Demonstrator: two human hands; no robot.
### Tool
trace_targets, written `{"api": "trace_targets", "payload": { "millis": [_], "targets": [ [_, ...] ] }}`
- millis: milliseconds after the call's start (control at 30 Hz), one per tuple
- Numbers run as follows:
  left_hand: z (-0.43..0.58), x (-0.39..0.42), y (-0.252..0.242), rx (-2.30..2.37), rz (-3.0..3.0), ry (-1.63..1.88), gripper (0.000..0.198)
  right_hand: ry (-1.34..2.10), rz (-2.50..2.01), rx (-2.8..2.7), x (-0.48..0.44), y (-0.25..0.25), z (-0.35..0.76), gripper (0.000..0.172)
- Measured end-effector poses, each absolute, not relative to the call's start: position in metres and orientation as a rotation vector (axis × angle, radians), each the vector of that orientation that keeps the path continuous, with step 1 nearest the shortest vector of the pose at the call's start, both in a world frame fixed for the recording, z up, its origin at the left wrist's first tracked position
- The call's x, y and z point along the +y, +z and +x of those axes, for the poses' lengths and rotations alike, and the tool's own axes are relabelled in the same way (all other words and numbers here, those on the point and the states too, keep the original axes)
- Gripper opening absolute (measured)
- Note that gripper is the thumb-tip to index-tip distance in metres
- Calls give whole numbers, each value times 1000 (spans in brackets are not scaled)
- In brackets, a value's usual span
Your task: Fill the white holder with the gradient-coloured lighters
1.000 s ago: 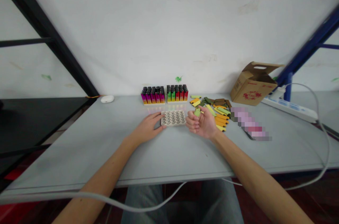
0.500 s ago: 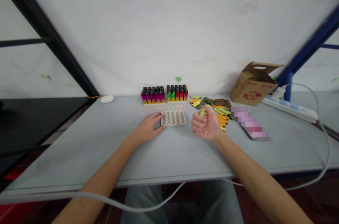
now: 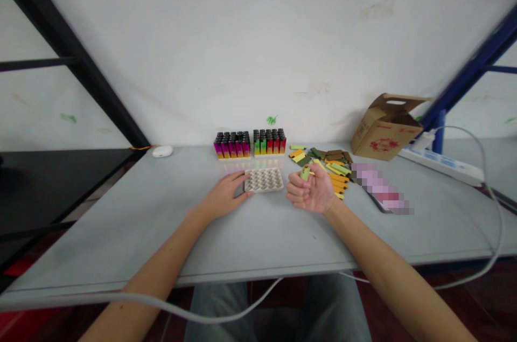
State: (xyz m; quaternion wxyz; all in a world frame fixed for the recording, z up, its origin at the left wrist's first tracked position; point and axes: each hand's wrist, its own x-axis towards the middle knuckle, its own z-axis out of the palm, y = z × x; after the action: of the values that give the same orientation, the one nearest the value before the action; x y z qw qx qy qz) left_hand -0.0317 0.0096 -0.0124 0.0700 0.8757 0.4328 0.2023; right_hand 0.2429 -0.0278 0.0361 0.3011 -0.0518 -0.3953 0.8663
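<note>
A pale tray [image 3: 264, 180] with rows of small holes lies on the table in front of me. My left hand [image 3: 228, 194] grips its left end, thumb at the near edge and fingers at the far one. Just right of the tray, my right hand [image 3: 309, 190] is closed around a light green lighter [image 3: 305, 172], whose upper end shows above the curled fingers. Behind that hand is a loose pile of lighters [image 3: 338, 182] in yellow, orange, green and brown, partly hidden by it.
Against the wall stand a block of purple-and-yellow lighters [image 3: 232, 146] and a block of green and red lighters [image 3: 270, 142]. At right are an open cardboard box [image 3: 385, 134], a blurred-out phone [image 3: 379, 188] and a power strip [image 3: 444, 164]. A white case [image 3: 162, 152] sits far left.
My right hand has shifted slightly left, closer to the tray, and the green lighter in it leans more. My left hand stays on the tray.
</note>
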Motion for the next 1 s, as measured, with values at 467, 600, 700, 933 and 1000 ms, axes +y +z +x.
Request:
{"api": "trace_targets", "payload": {
  "millis": [467, 600, 700, 933, 1000],
  "targets": [
    [-31, 10, -13, 1292, 2667, 631, 57, 2052, -296, -1096, -29, 33, 238, 27],
    [-32, 10, -13, 1288, 2671, 633, 57, 1923, -349, -1174, -28, 32, 237, 27],
    [-32, 9, -13, 1293, 2667, 636, 57, 1853, -367, -1215, -28, 33, 236, 25],
    [-32, 9, -12, 1294, 2649, 643, 57, 1805, -378, -1218, -28, 32, 233, 24],
    [-32, 9, -12, 1290, 2644, 648, 56, 1798, -387, -1225, -27, 32, 233, 25]
  ]
}}
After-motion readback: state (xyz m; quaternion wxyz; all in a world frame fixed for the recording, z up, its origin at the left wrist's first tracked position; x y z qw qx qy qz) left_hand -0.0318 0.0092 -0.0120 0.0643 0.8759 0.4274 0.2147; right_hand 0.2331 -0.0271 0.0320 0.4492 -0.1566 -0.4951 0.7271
